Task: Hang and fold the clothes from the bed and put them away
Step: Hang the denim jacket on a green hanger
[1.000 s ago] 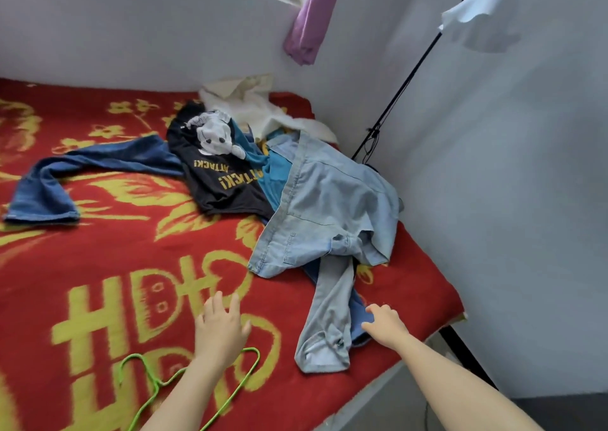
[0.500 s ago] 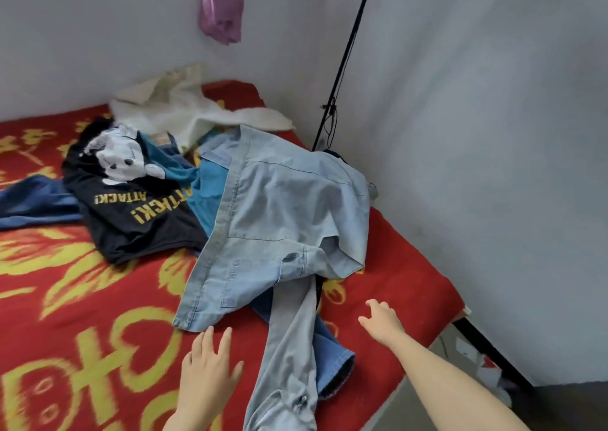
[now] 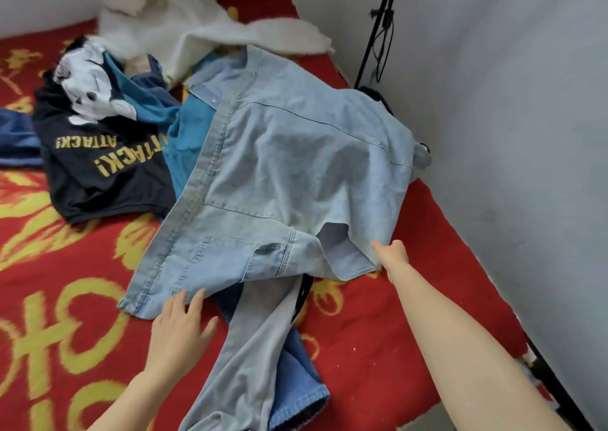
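At shirt [image 3: 296, 167] hem, L fingers [image 3: 194, 303] touch, R fingers [image 3: 379, 248] pinch.

The left grip [image 3: 179, 328] is reaching forward palm down, fingers straight and slightly spread, fingertips touching the hem of the denim shirt [image 3: 289, 167]. The right grip [image 3: 393, 254], on a further outstretched arm, is pinching its edge with curled fingers.
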